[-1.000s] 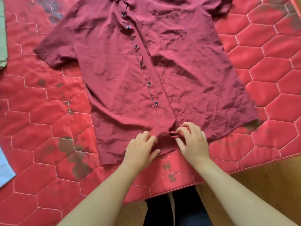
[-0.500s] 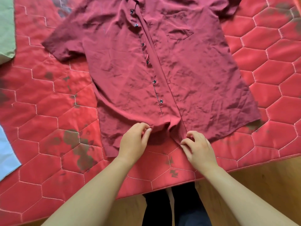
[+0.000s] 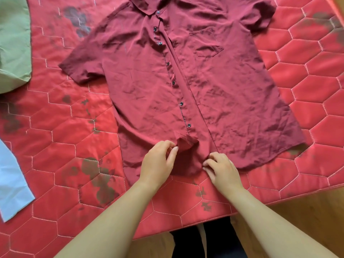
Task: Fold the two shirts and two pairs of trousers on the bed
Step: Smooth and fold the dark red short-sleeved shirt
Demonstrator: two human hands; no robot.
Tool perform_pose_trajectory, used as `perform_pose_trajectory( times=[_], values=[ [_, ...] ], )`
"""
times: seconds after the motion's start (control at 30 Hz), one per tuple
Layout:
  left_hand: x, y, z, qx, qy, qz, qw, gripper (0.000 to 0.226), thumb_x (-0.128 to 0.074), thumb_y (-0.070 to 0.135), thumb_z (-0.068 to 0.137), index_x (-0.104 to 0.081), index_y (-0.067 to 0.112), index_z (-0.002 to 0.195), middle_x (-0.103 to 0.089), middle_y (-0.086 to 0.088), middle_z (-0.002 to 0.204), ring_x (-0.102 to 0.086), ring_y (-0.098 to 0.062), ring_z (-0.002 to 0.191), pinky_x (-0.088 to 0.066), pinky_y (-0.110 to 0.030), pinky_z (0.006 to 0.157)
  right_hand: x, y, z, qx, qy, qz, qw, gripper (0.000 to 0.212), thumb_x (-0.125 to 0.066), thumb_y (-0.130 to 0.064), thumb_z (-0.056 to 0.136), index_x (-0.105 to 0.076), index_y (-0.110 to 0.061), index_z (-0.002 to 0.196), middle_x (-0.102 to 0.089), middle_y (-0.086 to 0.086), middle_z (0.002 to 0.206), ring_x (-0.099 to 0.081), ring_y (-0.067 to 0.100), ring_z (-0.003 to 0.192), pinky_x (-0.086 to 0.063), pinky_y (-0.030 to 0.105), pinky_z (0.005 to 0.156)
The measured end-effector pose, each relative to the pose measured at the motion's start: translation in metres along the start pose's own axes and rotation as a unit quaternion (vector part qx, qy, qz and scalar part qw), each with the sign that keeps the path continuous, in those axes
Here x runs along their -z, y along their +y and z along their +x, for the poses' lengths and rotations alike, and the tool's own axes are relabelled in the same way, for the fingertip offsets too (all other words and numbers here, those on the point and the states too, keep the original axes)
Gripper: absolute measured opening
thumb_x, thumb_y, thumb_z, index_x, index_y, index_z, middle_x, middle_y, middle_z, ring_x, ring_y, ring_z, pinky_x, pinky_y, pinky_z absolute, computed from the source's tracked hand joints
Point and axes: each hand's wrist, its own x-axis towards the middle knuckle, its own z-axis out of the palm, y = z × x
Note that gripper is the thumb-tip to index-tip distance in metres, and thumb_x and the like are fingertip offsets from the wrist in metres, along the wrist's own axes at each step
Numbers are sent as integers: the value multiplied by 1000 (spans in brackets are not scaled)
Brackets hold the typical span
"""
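Dark red short-sleeved shirt [image 3: 186, 86] of thin creased cloth lies front-up and spread flat on the bed [image 3: 307, 75], collar at the far side, hem toward the near edge. Both sleeves are spread outward. A row of dark buttons runs down the front; the chest pocket sits on the panel to the right. The bottom of the front opening is parted, and the corner of the left panel is turned up in a small fold.

Left hand [image 3: 158, 162]: fingers curled, thumb and forefinger pinching that turned-up corner of the shirt. Right hand [image 3: 223, 170]: fingers curled, tips gripping the shirt hem of the right panel, just beside the opening. The two hands are near each other but apart.

The bed surface is a red quilted cover with hexagonal stitching and dark blotches. A pale green cloth [image 3: 13, 43] lies at the far left, a light blue cloth [image 3: 11, 183] at the near left, both apart from the shirt. A wooden floor [image 3: 307, 211] shows beyond the near bed edge.
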Motion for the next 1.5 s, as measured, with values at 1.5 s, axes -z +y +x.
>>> perform_pose_trajectory(
  times=[1.5],
  values=[
    [18,-59,-19,189,-26,185,964,68,-51,37,89,-18,21,147,-27,-1,146,-26,-20,134,-34,-39,102,-4,-70,88,16,-102,-51,993,55,-46,-27,93,-30,-16,145,-16,1,156,-13,22,144,-19,44,113]
  ],
)
